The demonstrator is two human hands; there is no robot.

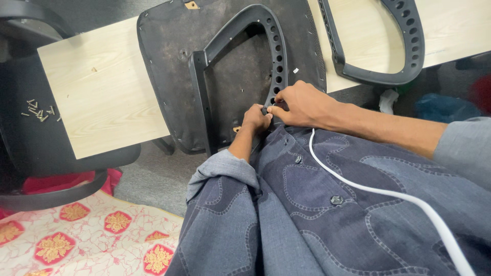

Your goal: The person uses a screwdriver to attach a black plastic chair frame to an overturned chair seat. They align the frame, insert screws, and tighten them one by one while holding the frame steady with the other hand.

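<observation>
At six o'clock of the seat (169, 61), our hands (279, 110) pinch the armrest (230, 56); the other armrest (404, 46) lies loose on the bench (97, 87).

Loose screws (40, 111), probably, lie beside a second armrest (388, 46).

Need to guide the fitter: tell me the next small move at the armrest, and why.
Probably seat the fastener into the armrest hole: both the left hand and right hand pinch at its lower end against the seat base, and spare screws lie apart.
</observation>
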